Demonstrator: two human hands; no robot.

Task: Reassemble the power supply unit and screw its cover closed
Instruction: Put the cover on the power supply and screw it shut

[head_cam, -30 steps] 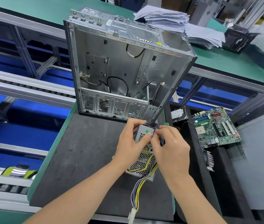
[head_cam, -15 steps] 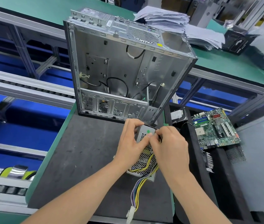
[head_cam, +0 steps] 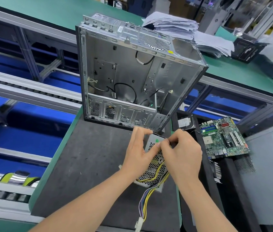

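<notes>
A grey metal power supply unit [head_cam: 154,169] with a perforated cover lies on the dark mat [head_cam: 89,164], a green sticker near its far end. Yellow, purple and black wires [head_cam: 145,203] trail from its near end to a white connector. My left hand [head_cam: 138,153] grips the unit's far left corner, thumb on the cover. My right hand [head_cam: 180,151] has curled fingers pinching at the cover's far edge beside the sticker; whatever it pinches is hidden by the fingers.
An empty open computer case [head_cam: 132,77] stands upright just behind the unit. A green motherboard [head_cam: 222,138] and a drive [head_cam: 185,123] lie in the black tray at right. A grey side panel [head_cam: 269,173] sits far right. Paper stacks [head_cam: 182,29] lie on the green bench behind.
Both hands stay on the unit's far end; the fingertips shifted only slightly. The unit has not moved.
</notes>
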